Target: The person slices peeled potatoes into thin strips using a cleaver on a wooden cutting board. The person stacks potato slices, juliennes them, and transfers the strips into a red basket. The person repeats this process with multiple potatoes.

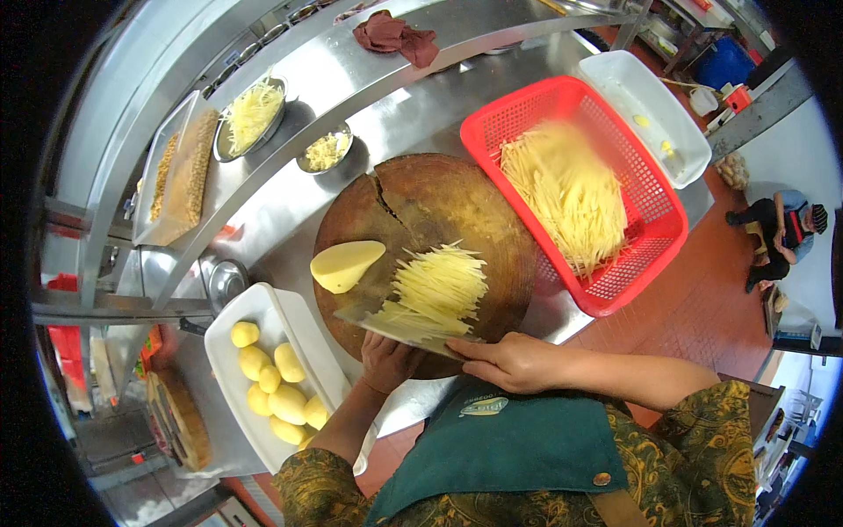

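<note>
A round wooden chopping board (461, 204) with a crack carries a heap of potato shreds (444, 283) and a cut piece of peeled potato (346, 265). My right hand (510, 361) is closed on the handle end of a cleaver (408, 334), whose blade lies along the near side of the shreds. Close behind the blade, at the board's near edge, is my left hand (390, 359); its fingertips are hidden, and whether it holds potato does not show.
Right of the board stands a red plastic basket (474, 128) of potato shreds, beside a white tub (658, 112). A white tub (217, 342) of peeled potatoes is at left. Bowls (280, 118) and a clear container (148, 230) stand beyond. A person (793, 227) sits at far right.
</note>
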Action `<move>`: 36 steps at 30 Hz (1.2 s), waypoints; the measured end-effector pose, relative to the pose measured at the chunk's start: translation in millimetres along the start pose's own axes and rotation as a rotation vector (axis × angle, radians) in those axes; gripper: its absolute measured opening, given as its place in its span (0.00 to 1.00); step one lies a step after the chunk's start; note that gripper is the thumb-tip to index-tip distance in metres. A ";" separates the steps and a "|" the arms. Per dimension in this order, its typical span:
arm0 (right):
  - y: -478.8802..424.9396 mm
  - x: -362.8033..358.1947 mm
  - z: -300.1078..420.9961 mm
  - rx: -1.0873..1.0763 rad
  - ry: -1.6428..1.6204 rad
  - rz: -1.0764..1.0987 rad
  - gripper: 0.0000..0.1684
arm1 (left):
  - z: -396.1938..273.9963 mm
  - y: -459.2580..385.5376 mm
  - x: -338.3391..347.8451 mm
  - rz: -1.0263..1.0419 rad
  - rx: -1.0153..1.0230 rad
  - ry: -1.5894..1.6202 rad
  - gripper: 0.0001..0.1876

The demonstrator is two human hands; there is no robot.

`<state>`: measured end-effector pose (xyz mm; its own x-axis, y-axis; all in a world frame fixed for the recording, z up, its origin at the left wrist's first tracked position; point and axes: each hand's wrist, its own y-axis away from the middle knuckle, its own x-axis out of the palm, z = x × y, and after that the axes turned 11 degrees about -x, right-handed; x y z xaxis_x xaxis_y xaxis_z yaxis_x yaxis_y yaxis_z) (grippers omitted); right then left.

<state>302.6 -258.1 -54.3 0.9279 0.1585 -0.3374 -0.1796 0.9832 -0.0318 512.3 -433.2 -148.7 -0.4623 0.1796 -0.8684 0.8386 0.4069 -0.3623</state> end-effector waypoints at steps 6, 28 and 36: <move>-10.0 -1.1 -12.6 0.149 0.101 0.087 0.29 | -4.7 4.6 -5.2 0.028 -0.022 -0.019 0.18; 0.2 9.2 -1.1 0.115 -0.033 0.021 0.31 | -0.6 11.9 -2.8 0.023 -0.040 0.020 0.15; -0.6 6.7 -0.2 0.010 0.012 -0.008 0.29 | 1.3 10.5 -2.2 -0.006 0.002 0.038 0.17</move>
<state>308.8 -257.7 -56.7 0.9251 0.1500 -0.3488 -0.1691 0.9853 -0.0249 522.5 -430.5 -151.0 -0.4777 0.2112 -0.8528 0.8365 0.4060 -0.3680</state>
